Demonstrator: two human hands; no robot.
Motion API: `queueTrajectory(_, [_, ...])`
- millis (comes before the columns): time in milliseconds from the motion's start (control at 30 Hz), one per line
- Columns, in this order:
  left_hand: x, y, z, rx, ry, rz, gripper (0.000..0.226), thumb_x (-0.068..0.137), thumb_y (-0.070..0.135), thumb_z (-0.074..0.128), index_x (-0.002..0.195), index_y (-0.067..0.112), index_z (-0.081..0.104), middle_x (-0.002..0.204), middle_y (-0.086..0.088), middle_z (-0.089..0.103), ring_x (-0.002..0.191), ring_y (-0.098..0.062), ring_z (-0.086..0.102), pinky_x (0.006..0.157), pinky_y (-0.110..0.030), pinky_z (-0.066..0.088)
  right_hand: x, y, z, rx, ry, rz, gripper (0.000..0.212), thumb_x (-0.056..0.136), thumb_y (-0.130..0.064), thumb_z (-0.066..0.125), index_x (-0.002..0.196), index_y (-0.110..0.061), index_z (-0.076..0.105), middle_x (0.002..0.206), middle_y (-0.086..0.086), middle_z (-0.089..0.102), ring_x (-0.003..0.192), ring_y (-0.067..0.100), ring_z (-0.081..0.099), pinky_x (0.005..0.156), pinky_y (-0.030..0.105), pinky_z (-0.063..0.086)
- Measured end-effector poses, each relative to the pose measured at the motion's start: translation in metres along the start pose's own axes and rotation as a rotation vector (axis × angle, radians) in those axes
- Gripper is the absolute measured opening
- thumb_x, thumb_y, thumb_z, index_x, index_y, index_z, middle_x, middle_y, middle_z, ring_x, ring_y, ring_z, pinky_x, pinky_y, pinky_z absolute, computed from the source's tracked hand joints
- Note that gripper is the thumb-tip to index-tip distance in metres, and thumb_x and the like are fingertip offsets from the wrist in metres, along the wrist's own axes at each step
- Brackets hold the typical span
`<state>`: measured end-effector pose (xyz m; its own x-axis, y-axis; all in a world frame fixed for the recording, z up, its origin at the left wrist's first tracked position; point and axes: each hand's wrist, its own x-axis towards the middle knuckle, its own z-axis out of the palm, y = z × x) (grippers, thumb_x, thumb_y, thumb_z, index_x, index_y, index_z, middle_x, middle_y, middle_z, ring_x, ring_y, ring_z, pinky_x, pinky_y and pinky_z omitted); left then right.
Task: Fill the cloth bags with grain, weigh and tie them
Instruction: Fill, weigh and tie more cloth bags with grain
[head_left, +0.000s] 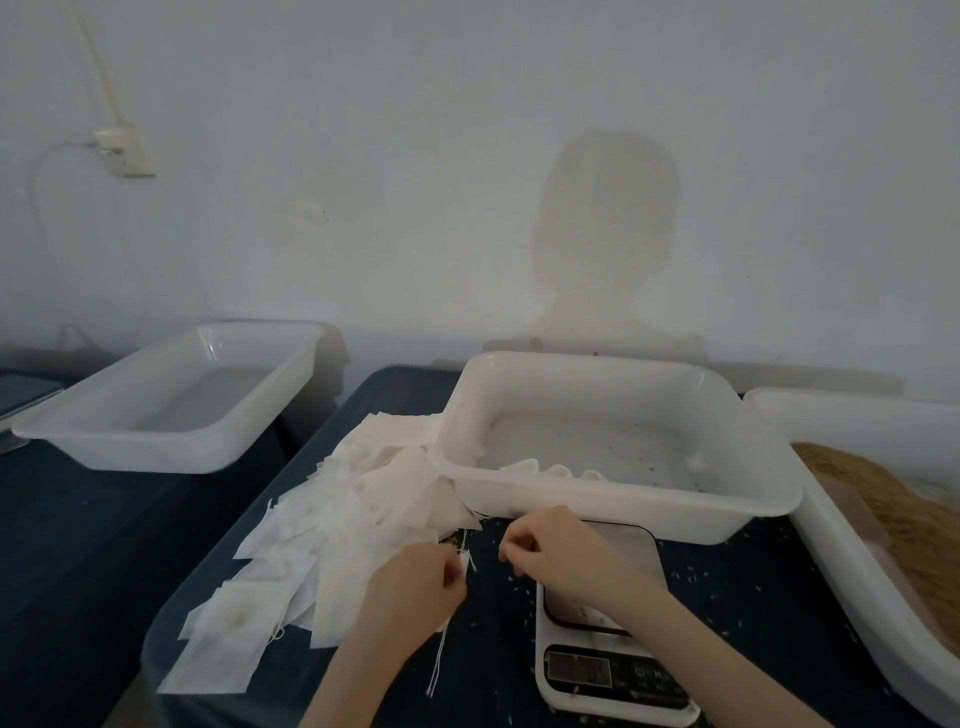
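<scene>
Both hands sit low at centre frame, over the dark counter (727, 587). I see the left hand (415, 587) curled closed, pinching the top of a small white cloth bag (464, 561) between thumb and fingers; most of the bag is hidden under the hand. A thin white drawstring (439, 660) hangs from below that hand toward the bottom edge. The right hand (550, 551) is also curled, fingertips drawn together just right of the bag; whether it grips a string end I cannot tell, it is too small and blurred.

Left of the hands, a loose pile of empty bags (353, 519) fans across the counter, its upper end touching the centre tub. The scale (608, 670) lies under the right forearm, display toward the bottom edge, platform partly covered by the arm.

Centre tub (623, 504), white, just beyond the hands: mostly bare inside, a few white bags against its near wall. Right edge of frame: another white tub (841, 566) holding brown grain (883, 509). Upper left: a third white tub (171, 441), well apart. Scattered grains (691, 574) dot the counter near the scale.
</scene>
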<state>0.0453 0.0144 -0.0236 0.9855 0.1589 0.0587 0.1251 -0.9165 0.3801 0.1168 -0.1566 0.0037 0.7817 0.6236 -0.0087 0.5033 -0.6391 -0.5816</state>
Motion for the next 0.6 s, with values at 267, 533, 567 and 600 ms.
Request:
queueTrajectory(267, [0.006,0.014,-0.027,-0.563,0.162,0.082,0.017,0.089,0.02,0.061,0.074,0.026,0.065,0.067,0.01,0.064,0.063,0.003,0.054,0.061,-0.01,0.041,0.006,-0.022,0.015,0.519,-0.005,0.054,0.032,0.101,-0.023,0.041,0.09,-0.006,0.066,0.079,0.006,0.069,0.062,0.008,0.066,0.056,0.019,0.052])
queueTrajectory(533, [0.022,0.04,-0.032,-0.525,0.167,0.17,0.015,0.091,0.019,0.058,0.079,0.026,0.064,0.073,0.013,0.063,0.07,0.009,0.052,0.064,-0.006,0.038,0.0,-0.023,-0.011,0.681,0.016,0.088,0.032,0.102,-0.028,0.044,0.092,-0.01,0.068,0.07,-0.002,0.069,0.065,0.015,0.069,0.058,0.02,0.052])
queueTrajectory(567, [0.023,0.043,-0.033,-0.534,0.154,0.187,0.014,0.091,0.018,0.059,0.079,0.025,0.065,0.072,0.013,0.063,0.069,0.009,0.053,0.065,-0.005,0.038,-0.003,-0.022,-0.015,0.704,0.003,0.089,0.031,0.102,-0.026,0.043,0.087,-0.015,0.068,0.068,-0.004,0.069,0.064,0.014,0.069,0.057,0.019,0.052])
queueTrajectory(600, [0.023,0.044,-0.033,-0.545,0.141,0.203,0.014,0.09,0.019,0.059,0.079,0.024,0.066,0.072,0.013,0.064,0.069,0.008,0.053,0.065,-0.005,0.038,-0.006,-0.022,-0.018,0.725,-0.009,0.091,0.031,0.102,-0.026,0.043,0.083,-0.017,0.067,0.067,-0.005,0.069,0.063,0.013,0.069,0.057,0.018,0.051])
